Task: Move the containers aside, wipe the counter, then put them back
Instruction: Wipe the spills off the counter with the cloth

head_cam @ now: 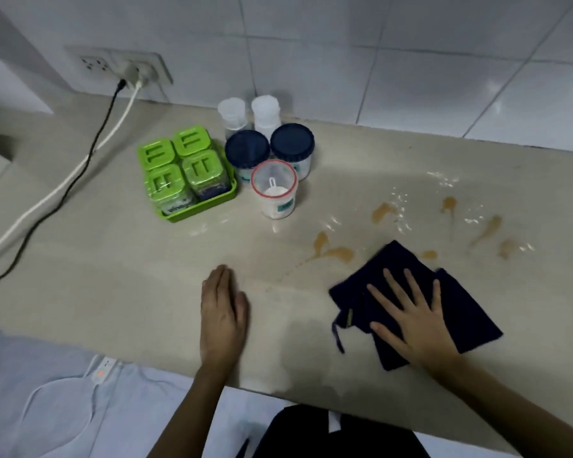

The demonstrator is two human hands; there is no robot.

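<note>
A green tray point(229, 193) holding several green-lidded jars point(176, 163) stands at the back left of the beige counter point(113, 259). Beside it are two blue-lidded jars point(247, 150), two clear white-capped jars point(266, 109) by the wall, and a red-rimmed jar point(274, 190) with white powder and a scoop. Brown stains point(331, 249) and wet patches spread across the counter's right half. My right hand point(414, 322) lies flat, fingers spread, on a dark blue cloth point(463, 309) just below the stains. My left hand point(224, 319) rests flat on bare counter, fingers together, holding nothing.
A wall socket point(126, 66) at the back left carries a black cable point(90, 153) and a white cable point(47, 200) that trail across the counter's left side. White tiles form the back wall. Below the front edge lies pale fabric with a white power strip point(101, 370).
</note>
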